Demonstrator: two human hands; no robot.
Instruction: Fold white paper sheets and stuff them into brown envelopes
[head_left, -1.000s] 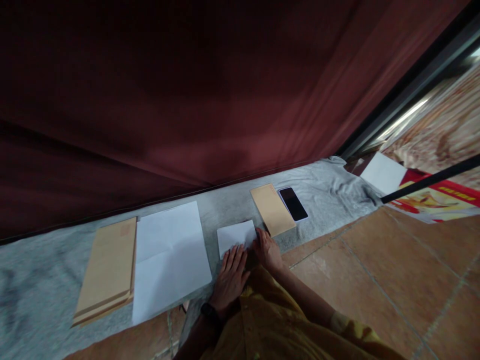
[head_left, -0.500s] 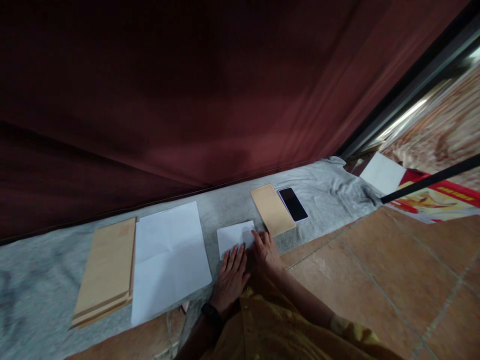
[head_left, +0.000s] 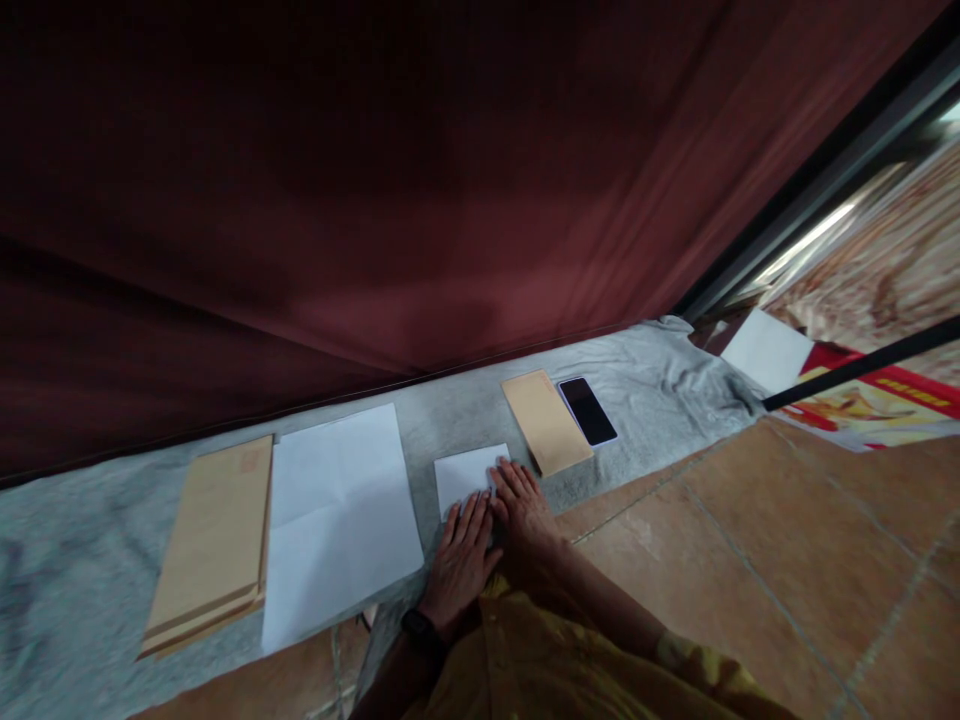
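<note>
A folded white sheet of paper lies on the grey cloth in front of me. My left hand rests flat on its near left part, fingers stretched out. Beside it, my right hand presses on the paper's right side with fingers extended and flat. Both hands cover the near edge of the paper. Just to the right lies a single brown envelope, apart from the right hand. To the left is a larger stack of white paper with faint crease lines.
A stack of brown envelopes lies at the far left. Past the single envelope is a smartphone with a dark screen. The grey cloth runs along a dark red curtain. Tiled floor and a black bar are on the right.
My right hand has shifted left from the paper's right edge onto its surface, and its fingers have flattened out. My left hand stays nearly where it was.
</note>
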